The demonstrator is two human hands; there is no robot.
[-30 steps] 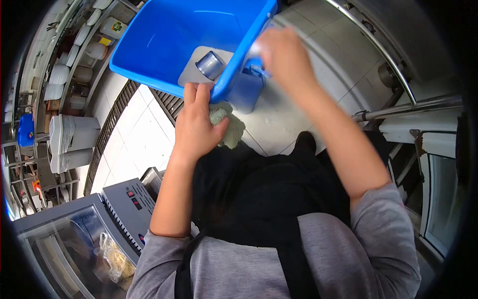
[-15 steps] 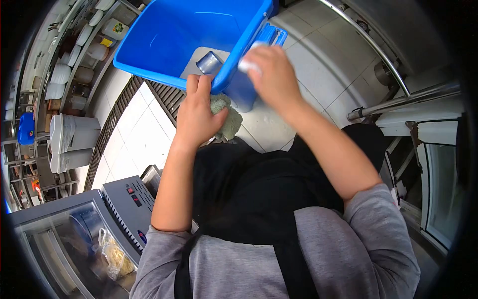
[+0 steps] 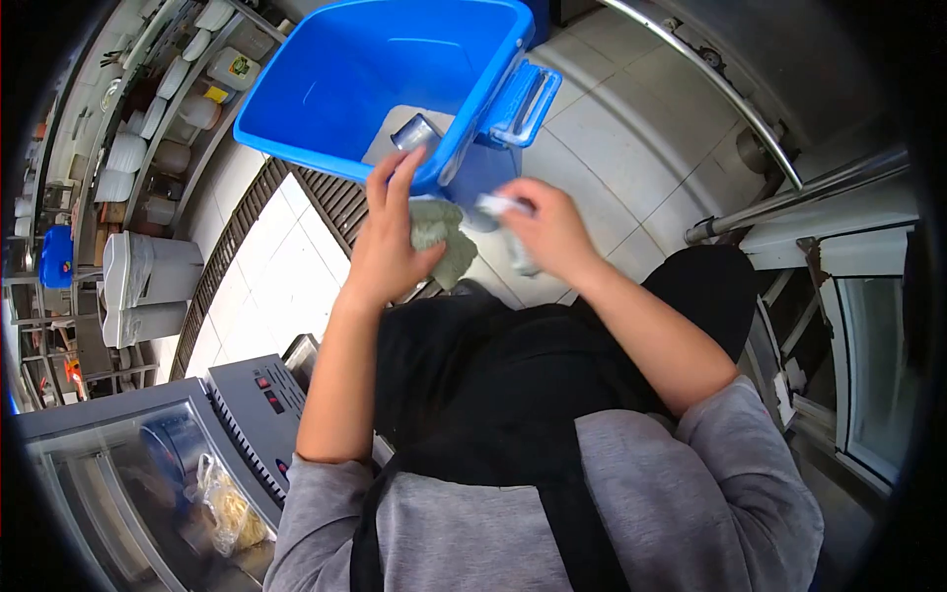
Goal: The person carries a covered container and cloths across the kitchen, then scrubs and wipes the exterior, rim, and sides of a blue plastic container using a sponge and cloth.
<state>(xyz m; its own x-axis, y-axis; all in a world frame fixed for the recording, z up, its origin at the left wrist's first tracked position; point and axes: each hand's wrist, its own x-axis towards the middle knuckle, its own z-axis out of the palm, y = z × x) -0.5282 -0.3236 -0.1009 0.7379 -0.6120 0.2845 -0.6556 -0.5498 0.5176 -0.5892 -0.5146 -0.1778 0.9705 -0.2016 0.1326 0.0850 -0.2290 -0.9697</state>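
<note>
My left hand (image 3: 387,242) is at the near rim of a large blue bin (image 3: 326,166), with a grey-green cloth (image 3: 442,242) between its thumb and fingers. Its first fingers reach up by the rim. My right hand (image 3: 552,229) is closed on a white cloth (image 3: 501,205), blurred by motion, just right of the bin's near corner. Inside the bin, a metal cup (image 3: 417,132) lies tilted on a pale fill (image 3: 383,145). A blue latch (image 3: 525,104) sticks out from the bin's right side.
Shelves with containers (image 3: 125,153) stand at the left, above lidded white bins (image 3: 153,281). A grey appliance (image 3: 242,390) is at the lower left. A metal rail (image 3: 730,94) runs along the right. Dark floor grating (image 3: 330,202) lies beside the blue bin.
My right hand has moved down and away from the latch with the white cloth, leaving the latch in full view. The fingers of my left hand have lifted and spread somewhat.
</note>
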